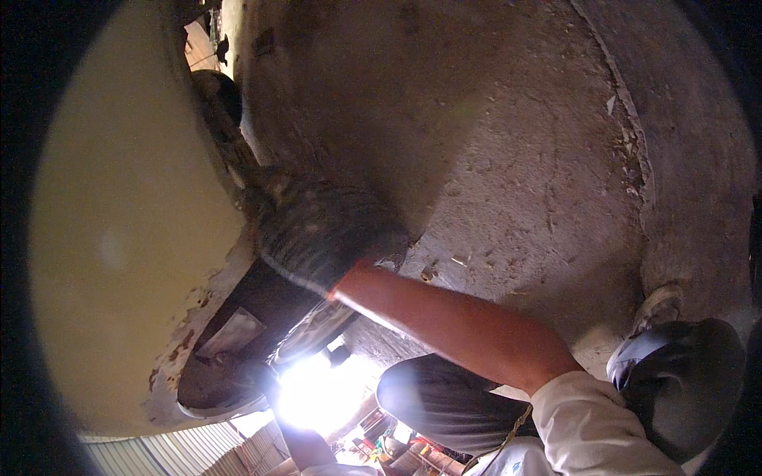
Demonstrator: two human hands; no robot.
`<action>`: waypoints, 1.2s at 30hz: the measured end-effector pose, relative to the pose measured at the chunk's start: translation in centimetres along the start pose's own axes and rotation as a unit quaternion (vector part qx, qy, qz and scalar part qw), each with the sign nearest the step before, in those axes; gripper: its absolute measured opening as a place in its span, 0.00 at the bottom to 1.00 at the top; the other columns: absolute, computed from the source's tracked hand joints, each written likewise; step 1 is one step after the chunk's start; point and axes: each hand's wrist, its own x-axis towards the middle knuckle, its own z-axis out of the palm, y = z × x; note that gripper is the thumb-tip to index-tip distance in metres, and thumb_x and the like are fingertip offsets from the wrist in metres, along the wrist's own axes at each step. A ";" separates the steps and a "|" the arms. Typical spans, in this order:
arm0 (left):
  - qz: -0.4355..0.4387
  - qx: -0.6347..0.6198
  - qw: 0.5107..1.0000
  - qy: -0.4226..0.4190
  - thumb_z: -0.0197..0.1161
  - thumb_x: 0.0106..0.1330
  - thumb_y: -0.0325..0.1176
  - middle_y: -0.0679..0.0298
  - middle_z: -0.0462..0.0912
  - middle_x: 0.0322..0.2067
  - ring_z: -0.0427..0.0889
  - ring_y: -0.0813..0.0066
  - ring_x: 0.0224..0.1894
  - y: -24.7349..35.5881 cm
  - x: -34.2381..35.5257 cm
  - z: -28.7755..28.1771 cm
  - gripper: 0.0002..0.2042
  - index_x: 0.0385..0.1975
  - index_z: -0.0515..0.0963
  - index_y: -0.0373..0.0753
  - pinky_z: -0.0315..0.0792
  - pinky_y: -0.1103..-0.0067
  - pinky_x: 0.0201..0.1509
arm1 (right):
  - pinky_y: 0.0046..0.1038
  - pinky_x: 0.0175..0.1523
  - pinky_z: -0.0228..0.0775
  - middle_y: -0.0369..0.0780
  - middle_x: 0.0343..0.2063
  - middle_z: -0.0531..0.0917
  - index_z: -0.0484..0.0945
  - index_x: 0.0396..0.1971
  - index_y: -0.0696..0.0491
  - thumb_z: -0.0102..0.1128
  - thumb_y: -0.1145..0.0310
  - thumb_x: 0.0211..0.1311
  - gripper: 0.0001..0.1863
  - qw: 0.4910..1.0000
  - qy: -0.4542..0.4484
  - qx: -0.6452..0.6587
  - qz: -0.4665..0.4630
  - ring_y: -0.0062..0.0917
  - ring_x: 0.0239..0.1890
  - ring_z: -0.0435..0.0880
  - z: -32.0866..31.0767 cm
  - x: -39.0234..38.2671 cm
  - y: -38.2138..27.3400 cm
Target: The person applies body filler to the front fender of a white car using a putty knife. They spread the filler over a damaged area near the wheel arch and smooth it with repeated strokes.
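My right arm crosses from the lower right. Its hand wears a dark grey knitted glove (329, 230) with a red cuff, and rests at the edge of a large cream-painted panel (119, 254). The fingers of my right hand are dark and blurred, so their grip does not show. Paint has flaked to rust along the panel's lower edge, beside a dark curved opening (226, 369). My left hand (266, 385) is at the lower end of this opening, mostly lost beside a glaring white light (321, 393). What it holds, if anything, cannot be made out.
Dusty concrete-like ground (540, 190) strewn with small debris spreads behind my right arm. My bent knee (444, 401) in dark trousers and a shoe (651, 309) are at the lower right. Corrugated sheeting (167, 452) and blurred clutter (389, 448) show along the bottom.
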 end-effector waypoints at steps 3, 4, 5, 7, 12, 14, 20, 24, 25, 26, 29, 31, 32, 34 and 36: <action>-0.002 0.000 1.000 -0.001 0.53 0.71 0.39 0.59 0.77 0.48 0.75 0.68 0.50 0.1 0.0 0.0 0.17 0.54 0.71 0.36 0.70 0.72 0.56 | 0.38 0.36 0.77 0.47 0.39 0.82 0.75 0.54 0.52 0.53 0.71 0.61 0.20 0.999 0.006 -0.010 -0.039 0.33 0.35 0.82 -0.5 -2.4 -3.4; -0.002 -0.001 1.000 0.000 0.53 0.71 0.39 0.59 0.77 0.48 0.75 0.68 0.51 0.2 0.0 0.0 0.17 0.54 0.70 0.36 0.70 0.72 0.56 | 0.38 0.36 0.77 0.47 0.39 0.82 0.76 0.54 0.52 0.53 0.71 0.61 0.20 0.999 0.008 -0.019 -0.050 0.32 0.35 0.82 -0.8 -3.2 -4.0; -0.003 -0.003 1.000 -0.001 0.53 0.71 0.39 0.59 0.77 0.48 0.75 0.68 0.51 0.2 0.0 0.0 0.17 0.54 0.70 0.36 0.70 0.72 0.56 | 0.39 0.37 0.77 0.48 0.40 0.82 0.76 0.54 0.52 0.53 0.72 0.60 0.20 0.998 0.011 -0.034 -0.059 0.32 0.35 0.82 -1.0 -3.8 -4.1; -0.005 -0.006 1.000 -0.002 0.53 0.71 0.39 0.59 0.77 0.48 0.75 0.68 0.51 0.3 0.0 0.1 0.17 0.54 0.70 0.36 0.70 0.72 0.57 | 0.39 0.37 0.77 0.48 0.40 0.82 0.76 0.54 0.51 0.54 0.72 0.60 0.20 0.975 0.037 -0.201 -0.083 0.32 0.35 0.81 -1.2 -4.1 -3.1; -0.009 -0.008 1.000 0.001 0.53 0.72 0.38 0.59 0.77 0.48 0.75 0.68 0.51 0.4 -0.2 0.1 0.17 0.54 0.70 0.36 0.70 0.72 0.58 | 0.40 0.38 0.77 0.49 0.41 0.83 0.75 0.56 0.52 0.53 0.70 0.62 0.21 0.991 0.017 -0.134 0.012 0.33 0.36 0.82 -0.4 -0.8 1.4; -0.008 -0.009 1.000 0.001 0.53 0.72 0.38 0.59 0.77 0.48 0.75 0.68 0.51 0.4 -0.2 0.1 0.17 0.54 0.70 0.36 0.70 0.72 0.58 | 0.40 0.38 0.76 0.49 0.40 0.82 0.74 0.57 0.52 0.52 0.70 0.62 0.21 0.999 0.001 -0.043 0.019 0.33 0.36 0.82 -0.1 0.0 1.3; -0.007 -0.019 1.000 0.008 0.53 0.72 0.38 0.60 0.77 0.49 0.75 0.68 0.52 0.4 -0.8 0.4 0.17 0.55 0.70 0.36 0.69 0.72 0.59 | 0.40 0.39 0.75 0.50 0.39 0.82 0.72 0.58 0.52 0.48 0.69 0.64 0.22 0.998 0.001 -0.023 -0.053 0.35 0.36 0.81 -0.9 -3.2 -4.2; -0.005 -0.037 0.999 0.009 0.53 0.72 0.38 0.60 0.77 0.49 0.75 0.68 0.52 0.3 -1.4 0.7 0.17 0.55 0.70 0.36 0.69 0.73 0.60 | 0.40 0.40 0.75 0.50 0.38 0.82 0.71 0.59 0.52 0.45 0.69 0.65 0.22 0.978 0.017 -0.194 -0.071 0.36 0.36 0.81 -1.6 -5.1 -2.6; -0.004 -0.039 0.999 0.009 0.53 0.72 0.38 0.60 0.77 0.49 0.74 0.69 0.52 0.3 -1.6 0.8 0.17 0.55 0.70 0.36 0.69 0.73 0.60 | 0.40 0.40 0.75 0.50 0.37 0.82 0.70 0.60 0.52 0.45 0.68 0.66 0.22 0.937 0.051 -0.338 -0.070 0.36 0.36 0.81 -1.3 -4.9 -1.8; -0.003 -0.047 0.999 0.013 0.53 0.72 0.38 0.60 0.77 0.49 0.74 0.69 0.52 0.2 -1.5 0.8 0.17 0.55 0.70 0.36 0.69 0.73 0.60 | 0.40 0.40 0.74 0.50 0.37 0.82 0.70 0.60 0.52 0.44 0.68 0.66 0.22 0.922 0.041 -0.381 -0.056 0.36 0.36 0.81 -1.1 -4.7 -0.8; 0.004 -0.068 0.998 0.012 0.53 0.72 0.38 0.60 0.77 0.49 0.74 0.69 0.53 -0.2 -1.4 1.1 0.17 0.55 0.70 0.36 0.68 0.73 0.60 | 0.40 0.41 0.74 0.50 0.37 0.82 0.65 0.64 0.52 0.43 0.69 0.67 0.25 0.958 -0.094 -0.267 -0.041 0.36 0.36 0.81 -0.3 -4.4 1.5; 0.014 -0.092 0.996 0.008 0.53 0.72 0.38 0.60 0.77 0.50 0.74 0.69 0.53 -0.5 -1.3 1.4 0.17 0.55 0.70 0.37 0.68 0.73 0.61 | 0.40 0.41 0.74 0.51 0.39 0.81 0.62 0.65 0.52 0.44 0.68 0.66 0.26 0.953 -0.105 -0.282 -0.039 0.35 0.37 0.81 0.3 -4.2 2.3; 0.019 -0.103 0.994 0.006 0.53 0.72 0.38 0.60 0.77 0.50 0.74 0.69 0.53 -0.6 -1.2 1.5 0.17 0.55 0.70 0.37 0.68 0.73 0.61 | 0.39 0.41 0.74 0.52 0.40 0.81 0.61 0.65 0.54 0.44 0.68 0.66 0.26 0.951 -0.108 -0.288 -0.041 0.35 0.37 0.81 0.5 -4.1 2.6; 0.026 -0.131 0.991 -0.003 0.53 0.72 0.38 0.60 0.77 0.50 0.74 0.69 0.53 -0.8 -1.1 1.9 0.17 0.55 0.70 0.37 0.68 0.73 0.61 | 0.40 0.41 0.75 0.53 0.43 0.79 0.63 0.63 0.56 0.46 0.66 0.66 0.25 0.938 -0.070 -0.336 -0.053 0.36 0.38 0.81 0.3 -4.1 3.0; 0.032 -0.163 0.986 -0.018 0.53 0.72 0.38 0.60 0.77 0.50 0.74 0.69 0.53 -0.8 -1.1 2.3 0.17 0.55 0.70 0.37 0.68 0.73 0.62 | 0.44 0.46 0.72 0.52 0.49 0.76 0.62 0.64 0.53 0.46 0.66 0.67 0.26 0.789 0.079 -0.606 -0.059 0.38 0.43 0.79 -0.8 -4.1 3.4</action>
